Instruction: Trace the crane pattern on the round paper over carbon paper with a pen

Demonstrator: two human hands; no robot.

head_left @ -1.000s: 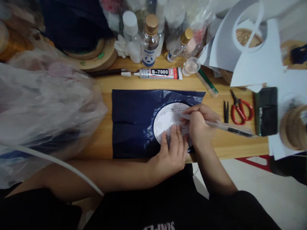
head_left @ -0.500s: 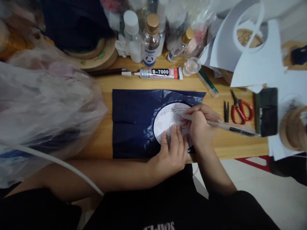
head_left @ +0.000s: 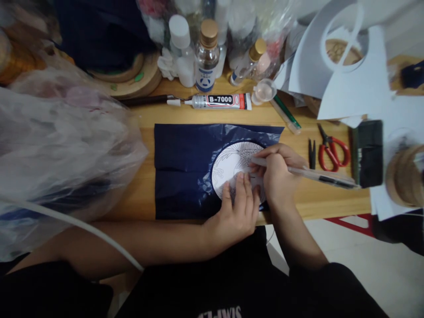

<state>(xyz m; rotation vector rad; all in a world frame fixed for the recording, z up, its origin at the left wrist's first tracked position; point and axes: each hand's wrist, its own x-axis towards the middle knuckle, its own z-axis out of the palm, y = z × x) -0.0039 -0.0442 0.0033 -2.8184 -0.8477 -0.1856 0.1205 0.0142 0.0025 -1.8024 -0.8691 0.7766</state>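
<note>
Disc (head_left: 231,165) — partly under left hand (head_left: 236,213)

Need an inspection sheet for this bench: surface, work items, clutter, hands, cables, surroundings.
Surface: wooden tabletop, partly covered.
Work items: round paper with line drawing, on dark blue sheet.
Clutter: B-7000 tube and gold-capped bottle beyond the sheet; red-handled tool to the right; plastic bag to the left.
Hands: left hand has fingers on the paper; right hand grips pen, tip contact unclear.
Cables: white cord crosses over left forearm in view.
Surroundings: pale floor, lower right.
</note>
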